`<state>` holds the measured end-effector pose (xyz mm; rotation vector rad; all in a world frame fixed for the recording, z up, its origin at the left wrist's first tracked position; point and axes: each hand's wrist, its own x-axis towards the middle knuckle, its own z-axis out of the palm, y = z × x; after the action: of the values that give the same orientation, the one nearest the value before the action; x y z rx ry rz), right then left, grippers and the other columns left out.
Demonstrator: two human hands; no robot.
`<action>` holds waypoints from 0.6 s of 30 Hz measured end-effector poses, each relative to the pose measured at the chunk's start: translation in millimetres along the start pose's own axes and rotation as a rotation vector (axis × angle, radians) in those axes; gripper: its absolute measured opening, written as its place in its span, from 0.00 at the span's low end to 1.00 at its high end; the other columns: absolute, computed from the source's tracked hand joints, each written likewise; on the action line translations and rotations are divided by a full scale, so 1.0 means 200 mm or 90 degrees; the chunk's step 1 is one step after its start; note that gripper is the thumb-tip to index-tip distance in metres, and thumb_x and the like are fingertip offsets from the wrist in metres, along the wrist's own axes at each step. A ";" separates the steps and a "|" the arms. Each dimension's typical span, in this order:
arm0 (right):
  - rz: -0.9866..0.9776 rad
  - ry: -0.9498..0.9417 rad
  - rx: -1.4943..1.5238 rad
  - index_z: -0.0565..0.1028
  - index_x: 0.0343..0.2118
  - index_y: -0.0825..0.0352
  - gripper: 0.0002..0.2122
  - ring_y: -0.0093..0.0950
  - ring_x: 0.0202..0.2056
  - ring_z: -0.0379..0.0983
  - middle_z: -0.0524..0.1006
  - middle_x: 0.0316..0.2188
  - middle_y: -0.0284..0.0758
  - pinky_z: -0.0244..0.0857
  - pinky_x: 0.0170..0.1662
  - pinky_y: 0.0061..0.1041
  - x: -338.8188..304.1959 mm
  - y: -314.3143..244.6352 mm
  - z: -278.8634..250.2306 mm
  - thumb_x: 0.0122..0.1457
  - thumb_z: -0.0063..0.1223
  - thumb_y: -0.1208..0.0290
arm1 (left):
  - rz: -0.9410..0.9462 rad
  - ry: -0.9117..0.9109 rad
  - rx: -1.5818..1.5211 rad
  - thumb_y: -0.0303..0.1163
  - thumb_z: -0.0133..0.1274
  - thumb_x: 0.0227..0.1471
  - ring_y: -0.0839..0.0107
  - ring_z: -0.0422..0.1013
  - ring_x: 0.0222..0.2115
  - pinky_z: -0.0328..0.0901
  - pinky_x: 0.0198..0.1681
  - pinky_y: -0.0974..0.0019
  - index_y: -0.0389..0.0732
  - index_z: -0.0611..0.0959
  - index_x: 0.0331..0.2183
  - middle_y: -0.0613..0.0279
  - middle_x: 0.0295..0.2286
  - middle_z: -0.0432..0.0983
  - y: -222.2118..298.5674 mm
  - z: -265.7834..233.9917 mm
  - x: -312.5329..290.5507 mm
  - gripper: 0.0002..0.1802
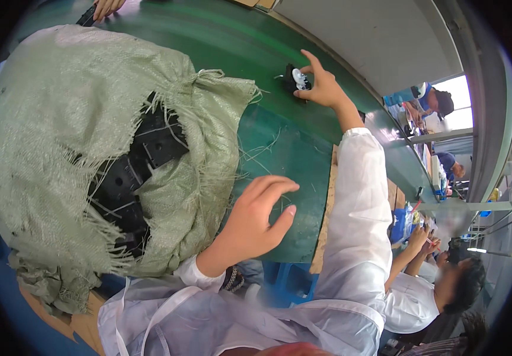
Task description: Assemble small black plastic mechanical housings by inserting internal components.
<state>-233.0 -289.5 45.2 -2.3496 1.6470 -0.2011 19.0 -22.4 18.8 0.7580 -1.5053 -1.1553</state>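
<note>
A long green worktop (pixel 238 41) stretches away from the person. At its left sits a bulky pale-green woven sack (pixel 60 107), whose frayed opening bares several black plastic parts (pixel 118 181). The left hand (pixel 247 222) is just beside the sack, holding nothing, its thumb spread apart from its fingers. The right hand (pixel 326 89) reaches far over the worktop, index finger raised wide of the thumb; whether its fingers grip anything, I cannot tell. A small black-and-white part (pixel 300 79) is right at those fingers, apart from the sack.
</note>
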 end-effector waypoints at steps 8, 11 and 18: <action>-0.097 0.011 0.367 0.53 0.66 0.60 0.48 0.35 0.48 0.73 0.77 0.44 0.40 0.58 0.58 0.33 -0.64 -0.60 -0.08 0.38 0.66 0.76 | -0.015 0.178 -0.009 0.29 0.57 0.51 0.59 0.69 0.47 0.65 0.51 0.61 0.32 0.69 0.55 0.51 0.52 0.66 -0.06 0.06 -0.02 0.31; -0.131 0.013 0.382 0.53 0.66 0.61 0.48 0.35 0.49 0.73 0.77 0.44 0.41 0.58 0.58 0.33 -0.84 -0.75 -0.03 0.38 0.66 0.76 | 0.009 0.173 -0.058 0.32 0.59 0.50 0.59 0.68 0.48 0.65 0.51 0.61 0.31 0.67 0.57 0.51 0.53 0.64 -0.09 0.08 -0.03 0.35; -0.175 0.102 0.363 0.57 0.64 0.66 0.41 0.37 0.50 0.73 0.76 0.46 0.45 0.61 0.58 0.33 -1.10 -1.04 -0.02 0.43 0.62 0.76 | 0.111 0.123 -0.263 0.34 0.63 0.46 0.62 0.67 0.45 0.66 0.48 0.61 0.30 0.68 0.55 0.52 0.51 0.63 -0.06 0.02 -0.07 0.38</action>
<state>-122.3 -17.2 118.2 -2.1286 1.1133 -0.8146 16.4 -13.5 2.2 0.4330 -1.0994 -1.1730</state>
